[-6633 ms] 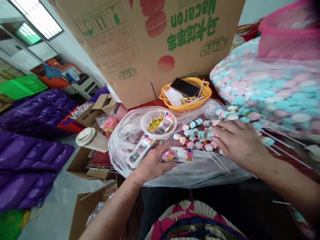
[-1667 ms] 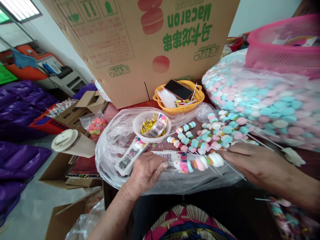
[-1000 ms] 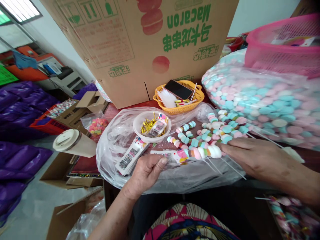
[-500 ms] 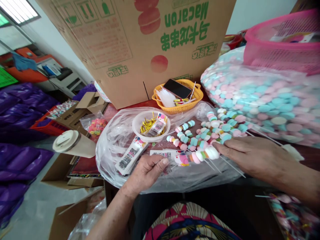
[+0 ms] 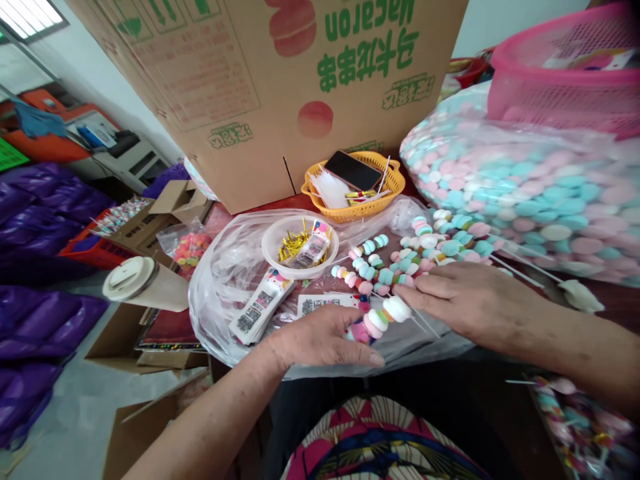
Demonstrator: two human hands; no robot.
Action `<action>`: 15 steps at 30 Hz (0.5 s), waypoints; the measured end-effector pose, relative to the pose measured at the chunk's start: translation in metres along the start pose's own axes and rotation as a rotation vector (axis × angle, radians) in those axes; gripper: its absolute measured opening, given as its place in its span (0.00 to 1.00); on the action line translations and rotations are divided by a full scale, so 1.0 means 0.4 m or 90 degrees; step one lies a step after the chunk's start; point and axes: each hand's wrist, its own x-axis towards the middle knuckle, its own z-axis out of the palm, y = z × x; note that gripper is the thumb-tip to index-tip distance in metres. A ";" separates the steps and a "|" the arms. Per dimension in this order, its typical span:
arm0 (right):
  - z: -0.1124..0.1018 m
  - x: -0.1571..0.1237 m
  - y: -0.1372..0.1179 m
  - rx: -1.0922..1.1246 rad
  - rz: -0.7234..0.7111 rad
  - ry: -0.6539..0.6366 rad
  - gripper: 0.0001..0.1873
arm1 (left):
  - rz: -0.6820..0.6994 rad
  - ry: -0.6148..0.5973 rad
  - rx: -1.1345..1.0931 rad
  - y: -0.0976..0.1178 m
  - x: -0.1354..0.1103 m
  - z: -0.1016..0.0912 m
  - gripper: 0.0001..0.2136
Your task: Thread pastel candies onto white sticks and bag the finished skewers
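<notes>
A marshmallow skewer with pink, green, yellow and white pieces lies in front of me, a printed wrapper at its left end. My left hand is around that wrapped end, thumb stretched along the near side and fingers on the far side. Close to the white pieces at its other end, my right hand reaches in with fingers stretched out; its thumb is hidden. Beyond the right fingers lie several more marshmallow skewers, their sticks pointing various ways. Printed labels are stacked left of my left hand.
A white bowl holds gold twist ties and labels. Behind it stand a yellow basket with a phone and a large carton. A bag of marshmallows fills the right; a lidded cup stands left.
My left hand has slid right, from the wrapper's tail to around the wrapped marshmallows. The skewer has shifted slightly left, and my right fingers have moved left with its white end.
</notes>
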 end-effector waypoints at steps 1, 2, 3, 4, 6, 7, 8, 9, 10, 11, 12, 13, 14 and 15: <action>-0.001 0.006 -0.002 -0.021 -0.025 -0.002 0.18 | -0.030 -0.022 -0.058 -0.001 0.003 0.003 0.09; -0.001 0.012 -0.004 -0.044 -0.060 -0.002 0.18 | -0.062 -0.037 -0.117 -0.003 0.005 0.005 0.10; -0.002 0.016 -0.006 -0.063 -0.094 -0.001 0.19 | -0.090 -0.042 -0.170 -0.004 0.006 0.007 0.10; -0.003 0.019 -0.009 -0.073 -0.105 0.003 0.19 | -0.107 -0.037 -0.211 -0.005 0.006 0.008 0.12; -0.004 0.023 -0.017 -0.075 -0.122 0.002 0.20 | -0.116 -0.014 -0.246 -0.005 0.008 0.011 0.15; -0.004 0.025 -0.023 -0.070 -0.125 -0.001 0.20 | -0.115 -0.014 -0.246 -0.005 0.012 0.014 0.16; -0.004 0.028 -0.030 -0.059 -0.124 -0.008 0.19 | -0.112 -0.020 -0.237 -0.004 0.017 0.018 0.16; -0.004 0.031 -0.039 -0.042 -0.125 -0.017 0.18 | -0.104 -0.025 -0.216 -0.005 0.026 0.024 0.17; -0.002 0.036 -0.047 -0.020 -0.123 -0.033 0.17 | -0.090 -0.031 -0.190 -0.006 0.037 0.031 0.16; 0.001 0.041 -0.056 0.003 -0.123 -0.052 0.16 | -0.071 -0.038 -0.161 -0.008 0.049 0.037 0.15; 0.006 0.046 -0.063 0.026 -0.124 -0.073 0.15 | -0.051 -0.041 -0.135 -0.011 0.062 0.042 0.14; 0.012 0.049 -0.068 0.044 -0.126 -0.095 0.14 | -0.038 -0.038 -0.112 -0.012 0.072 0.044 0.14; 0.021 0.052 -0.070 0.060 -0.125 -0.114 0.14 | -0.035 -0.031 -0.101 -0.013 0.078 0.041 0.17; 0.030 0.051 -0.069 0.073 -0.118 -0.122 0.15 | -0.039 -0.023 -0.102 -0.011 0.079 0.032 0.20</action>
